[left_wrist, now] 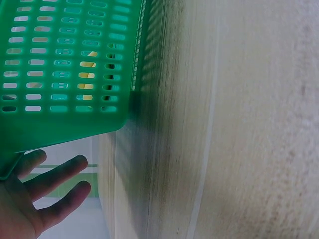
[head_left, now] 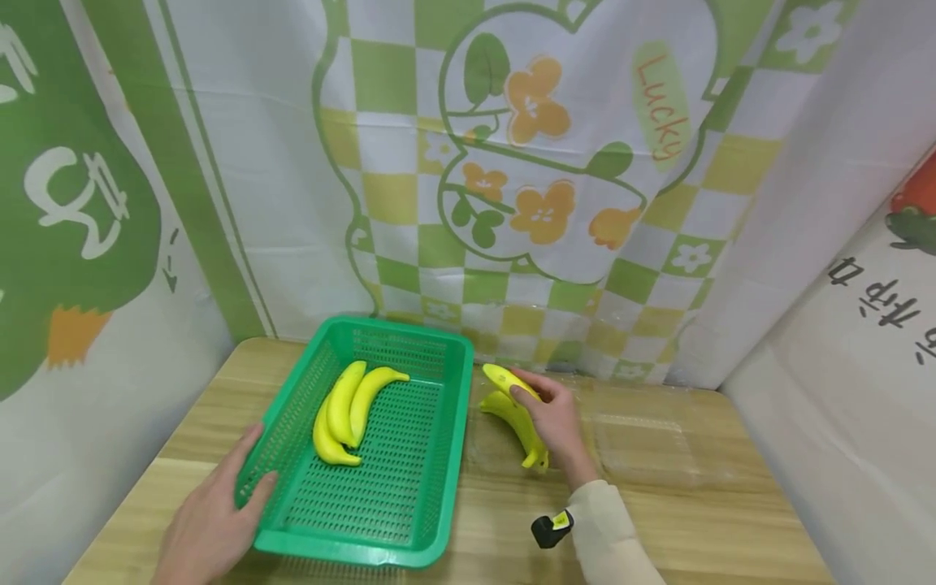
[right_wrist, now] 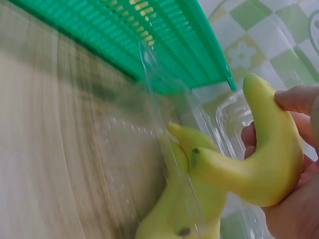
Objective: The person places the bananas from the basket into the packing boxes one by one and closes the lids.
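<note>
My right hand [head_left: 554, 410] grips a yellow banana [head_left: 508, 380], with the thumb on one side and the fingers on the other. Right below it, more bananas [right_wrist: 194, 199] lie in a clear plastic container [right_wrist: 199, 199], just right of a green basket [head_left: 439, 487]. Three bananas [head_left: 351, 410] rest together in the basket's left half. At the basket's left rim is my left hand [head_left: 215, 508], its thumb over the rim. In the left wrist view its fingers [left_wrist: 62, 177] stretch out straight and spread, beside the basket's outer wall.
The clear container's other half [head_left: 643, 439] extends to the right on the wooden table [head_left: 504, 528]. A patterned green and white cloth [head_left: 453, 244] hangs behind the table, with printed sheets at both sides. A small black device [head_left: 550, 530] sits by the right sleeve [head_left: 607, 528].
</note>
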`<state>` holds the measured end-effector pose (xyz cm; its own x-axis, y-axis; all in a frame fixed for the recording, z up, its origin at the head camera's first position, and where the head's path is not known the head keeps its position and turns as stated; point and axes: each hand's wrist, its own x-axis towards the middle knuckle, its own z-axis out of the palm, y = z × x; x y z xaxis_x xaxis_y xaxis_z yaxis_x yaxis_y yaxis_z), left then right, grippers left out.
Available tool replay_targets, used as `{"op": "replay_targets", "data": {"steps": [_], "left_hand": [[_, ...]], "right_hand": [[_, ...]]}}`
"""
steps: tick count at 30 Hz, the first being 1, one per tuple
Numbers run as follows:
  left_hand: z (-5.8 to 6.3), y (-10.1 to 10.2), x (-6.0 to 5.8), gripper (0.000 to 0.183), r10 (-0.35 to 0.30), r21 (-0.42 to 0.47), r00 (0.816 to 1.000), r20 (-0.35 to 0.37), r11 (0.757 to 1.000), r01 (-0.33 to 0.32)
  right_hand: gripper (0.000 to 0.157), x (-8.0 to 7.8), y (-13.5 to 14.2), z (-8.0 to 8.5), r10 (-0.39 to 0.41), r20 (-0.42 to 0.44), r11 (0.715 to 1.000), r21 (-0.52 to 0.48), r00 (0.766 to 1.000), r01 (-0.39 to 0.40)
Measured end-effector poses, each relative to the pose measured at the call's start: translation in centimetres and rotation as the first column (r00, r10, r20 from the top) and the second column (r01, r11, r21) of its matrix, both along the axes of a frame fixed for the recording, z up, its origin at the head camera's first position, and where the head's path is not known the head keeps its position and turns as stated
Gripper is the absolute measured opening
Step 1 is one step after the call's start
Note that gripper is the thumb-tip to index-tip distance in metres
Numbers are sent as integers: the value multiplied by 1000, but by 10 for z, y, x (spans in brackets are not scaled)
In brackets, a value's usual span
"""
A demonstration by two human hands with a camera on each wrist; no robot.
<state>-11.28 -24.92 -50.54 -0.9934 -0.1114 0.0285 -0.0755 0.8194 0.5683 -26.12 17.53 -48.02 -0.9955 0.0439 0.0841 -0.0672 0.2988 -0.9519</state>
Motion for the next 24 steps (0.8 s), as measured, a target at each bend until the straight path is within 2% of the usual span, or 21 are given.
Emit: {"op": "replay_targets", "data": {"steps": [4,11,17,24], "left_hand": [[2,0,-1,74,2,5,1000,12,1000,-2],[3,1,-1,74,2,4,999,37,1000,-3],[3,2,-1,73,-1,12,1000,17,1000,1],[3,2,0,73,9,17,1000,13,1000,-9]], "right_hand": [[33,-2,12,3,-24,4,997,72,1000,24],[35,-6,33,2,-14,18,989,148,1000,11],[34,-8,44,-5,-31,10,979,204,999,28],[36,-7,45,-16,-16,16,973,232,1000,12]]}}
